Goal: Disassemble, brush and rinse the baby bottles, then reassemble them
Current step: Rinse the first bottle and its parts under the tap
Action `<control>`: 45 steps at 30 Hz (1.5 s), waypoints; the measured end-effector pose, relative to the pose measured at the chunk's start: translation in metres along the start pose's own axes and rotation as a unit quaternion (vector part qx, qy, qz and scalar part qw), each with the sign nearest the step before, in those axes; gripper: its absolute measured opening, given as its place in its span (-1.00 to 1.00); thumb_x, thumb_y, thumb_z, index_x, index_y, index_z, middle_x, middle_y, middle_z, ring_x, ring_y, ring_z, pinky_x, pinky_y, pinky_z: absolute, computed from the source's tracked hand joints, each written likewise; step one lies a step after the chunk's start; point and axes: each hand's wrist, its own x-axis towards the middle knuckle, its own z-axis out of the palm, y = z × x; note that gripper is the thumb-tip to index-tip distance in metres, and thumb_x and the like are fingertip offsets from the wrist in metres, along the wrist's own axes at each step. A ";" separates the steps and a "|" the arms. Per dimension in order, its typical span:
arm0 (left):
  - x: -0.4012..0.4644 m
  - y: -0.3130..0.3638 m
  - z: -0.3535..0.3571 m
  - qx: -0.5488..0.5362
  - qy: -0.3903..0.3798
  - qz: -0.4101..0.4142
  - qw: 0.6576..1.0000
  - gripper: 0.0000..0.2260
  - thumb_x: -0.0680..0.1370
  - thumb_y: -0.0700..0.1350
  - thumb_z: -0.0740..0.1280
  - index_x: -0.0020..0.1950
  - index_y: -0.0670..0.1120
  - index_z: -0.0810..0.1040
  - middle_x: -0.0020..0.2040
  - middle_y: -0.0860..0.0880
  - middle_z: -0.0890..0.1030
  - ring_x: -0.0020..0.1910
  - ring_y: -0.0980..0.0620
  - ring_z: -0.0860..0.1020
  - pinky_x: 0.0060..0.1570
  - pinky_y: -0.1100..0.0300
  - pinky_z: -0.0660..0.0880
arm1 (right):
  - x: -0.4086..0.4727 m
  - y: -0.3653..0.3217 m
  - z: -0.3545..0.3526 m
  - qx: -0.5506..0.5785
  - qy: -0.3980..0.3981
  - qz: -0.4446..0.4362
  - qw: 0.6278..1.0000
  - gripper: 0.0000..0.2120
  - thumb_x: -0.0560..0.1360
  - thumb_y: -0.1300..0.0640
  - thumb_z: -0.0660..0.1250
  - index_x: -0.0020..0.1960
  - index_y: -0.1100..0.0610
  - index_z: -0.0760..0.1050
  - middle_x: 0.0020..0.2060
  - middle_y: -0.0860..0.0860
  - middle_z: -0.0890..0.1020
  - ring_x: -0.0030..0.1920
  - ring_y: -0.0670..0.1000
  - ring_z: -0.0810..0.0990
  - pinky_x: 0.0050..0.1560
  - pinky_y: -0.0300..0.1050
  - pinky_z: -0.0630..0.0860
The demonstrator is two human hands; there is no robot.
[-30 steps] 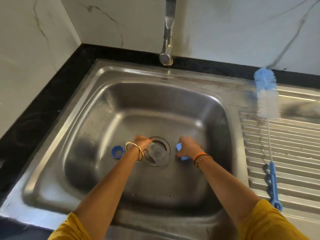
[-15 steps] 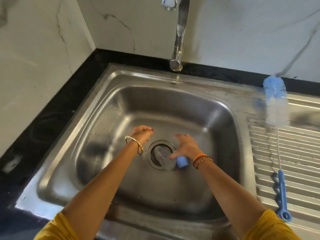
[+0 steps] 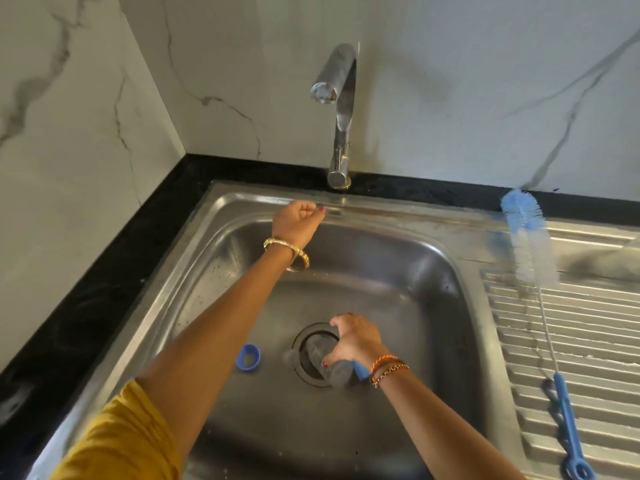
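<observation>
1. Reaching my left hand (image 3: 299,220) up toward the base of the tap (image 3: 341,109), I am leaving the floor of the sink (image 3: 221,237), where it was beside the drain half a second ago. Its fingers are curled loosely together and are holding nothing.
2. I am keeping my right hand (image 3: 356,341) low over the drain (image 3: 313,355), its fingers and thumb wrapped around the bottle (image 3: 337,370), which is lying on its side across the drain's edge.
3. I am judging this as the start of rinsing: no water is running yet, so the left hand is probably going for the tap while the right hand readies the bottle.
4. I am seeing the blue ring (image 3: 248,357) lying loose on the sink floor, left of the drain and apart from the bottle, so the dismantling looks under way.
5. I am noting the brush (image 3: 530,244) lying untouched on the ribbed draining board (image 3: 588,341), well apart from both hands.
6. I am reading the materials: the bottle looks like cloudy grey translucent plastic, a smooth cylinder; a bit of blue shows at its near end, too hidden to identify. The ring is hard, glossy plastic. The brush has soft blue-and-white bristles on a thin wire stem with a blue plastic handle. The sink is brushed steel, speckled with droplets.
</observation>
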 end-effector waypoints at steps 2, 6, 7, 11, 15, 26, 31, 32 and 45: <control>0.012 0.012 0.003 0.016 -0.002 0.031 0.999 -0.71 0.53 -0.08 0.33 0.19 -0.19 0.52 0.06 -0.13 0.62 0.07 -0.07 0.57 0.09 0.07 0.52 | 0.001 -0.005 0.009 -0.045 0.003 0.007 0.999 -0.27 0.25 -0.16 0.52 0.29 0.13 0.37 0.23 0.08 0.48 0.26 0.12 0.43 0.26 -0.04 0.37; 0.027 0.025 0.005 0.015 0.001 0.056 0.998 -0.68 0.51 -0.08 0.35 0.21 -0.20 0.50 0.09 -0.13 0.61 0.07 -0.05 0.58 0.08 0.08 0.53 | 0.008 -0.011 0.026 -0.056 0.012 0.028 0.998 -0.18 0.27 -0.23 0.47 0.35 0.17 0.26 0.27 0.13 0.45 0.30 0.16 0.37 0.28 0.01 0.31; 0.029 0.025 0.006 0.018 0.003 0.059 0.998 -0.68 0.51 -0.08 0.35 0.21 -0.20 0.51 0.09 -0.13 0.61 0.08 -0.04 0.58 0.08 0.12 0.53 | 0.010 -0.012 0.028 -0.058 0.012 0.032 0.998 -0.16 0.28 -0.24 0.46 0.35 0.18 0.24 0.27 0.13 0.45 0.30 0.17 0.38 0.27 0.01 0.31; 0.035 0.014 0.007 0.039 0.002 0.066 0.997 -0.65 0.51 -0.07 0.35 0.25 -0.19 0.46 0.16 -0.12 0.57 0.14 -0.02 0.53 0.09 0.19 0.48 | 0.019 -0.019 0.033 -0.082 0.013 0.041 0.996 -0.17 0.28 -0.24 0.45 0.34 0.18 0.22 0.24 0.13 0.50 0.28 0.17 0.39 0.21 -0.02 0.32; 0.050 0.019 0.006 0.064 0.020 0.089 0.994 -0.58 0.50 -0.02 0.36 0.27 -0.20 0.44 0.18 -0.12 0.56 0.16 -0.02 0.52 0.03 0.30 0.42 | 0.023 -0.020 0.040 -0.095 0.012 0.047 0.994 -0.13 0.30 -0.24 0.42 0.39 0.18 0.16 0.24 0.13 0.49 0.28 0.17 0.38 0.21 -0.01 0.30; 0.076 0.059 0.030 0.221 0.033 0.141 0.965 -0.67 0.57 0.00 0.26 -0.22 -0.25 0.51 -0.25 -0.11 0.54 -0.26 0.01 0.50 -0.29 0.29 0.35 | 0.021 -0.009 0.035 -0.035 0.019 0.038 0.998 -0.08 0.29 -0.32 0.38 0.44 0.15 0.12 0.28 0.13 0.46 0.29 0.18 0.37 0.27 0.01 0.30; 0.079 0.048 0.032 0.081 0.035 0.085 0.993 -0.69 0.53 -0.07 0.33 -0.08 -0.36 0.52 -0.12 -0.28 0.60 -0.09 -0.18 0.62 -0.12 0.02 0.59 | 0.019 -0.009 0.040 -0.047 0.003 0.022 0.999 -0.14 0.32 -0.25 0.40 0.42 0.17 0.17 0.32 0.12 0.42 0.32 0.17 0.34 0.31 0.02 0.26; 0.079 0.048 0.032 0.060 0.036 0.077 0.995 -0.67 0.52 -0.08 0.34 -0.04 -0.39 0.52 -0.08 -0.31 0.60 -0.07 -0.21 0.61 -0.09 -0.05 0.58 | 0.018 -0.009 0.040 -0.049 0.002 0.022 0.999 -0.15 0.33 -0.25 0.40 0.42 0.18 0.16 0.32 0.12 0.42 0.32 0.17 0.33 0.30 0.03 0.26; 0.077 0.052 0.027 0.104 0.008 0.108 0.989 -0.65 0.53 -0.06 0.32 -0.02 -0.39 0.54 -0.04 -0.31 0.61 -0.04 -0.22 0.61 -0.03 -0.05 0.57 | 0.018 -0.010 0.041 -0.063 -0.002 0.022 0.998 -0.25 0.34 -0.19 0.38 0.36 0.18 0.22 0.24 0.12 0.49 0.27 0.17 0.38 0.24 0.00 0.27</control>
